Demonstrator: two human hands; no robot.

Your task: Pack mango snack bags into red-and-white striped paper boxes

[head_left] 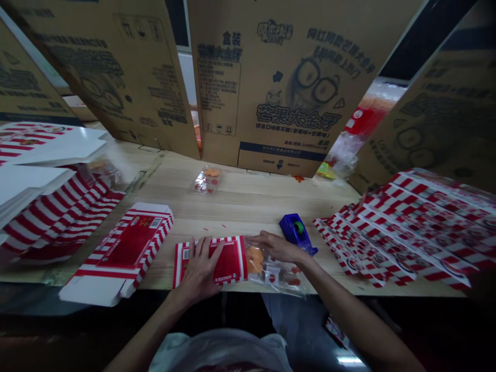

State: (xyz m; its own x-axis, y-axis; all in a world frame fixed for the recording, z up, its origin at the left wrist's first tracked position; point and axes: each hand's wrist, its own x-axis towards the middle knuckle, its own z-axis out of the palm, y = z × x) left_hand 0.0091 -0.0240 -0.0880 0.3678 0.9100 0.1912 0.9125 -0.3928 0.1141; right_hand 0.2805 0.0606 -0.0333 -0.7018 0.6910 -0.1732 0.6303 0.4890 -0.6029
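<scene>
A red-and-white striped cardboard box [232, 258] lies flat near the table's front edge. Across its left half rests my left hand [199, 268], fingers spread over it to the far edge and gripping it. Clear plastic packets with orange and red pieces [273, 271] lie against the box's right end. My right hand [279, 247] is over them, its fingers closed on the upper part of the plastic beside that end; the fingertips are partly hidden. A blue tape dispenser [294, 230] with a green core stands just beyond my right hand.
Another striped box [134, 243] lies left with its near flaps open. Stacked striped boxes [58, 212] fill the far left, and flattened striped cartons [411, 227] the right. One clear packet [208, 180] sits toward the back, before tall brown cardboard sheets [267, 93].
</scene>
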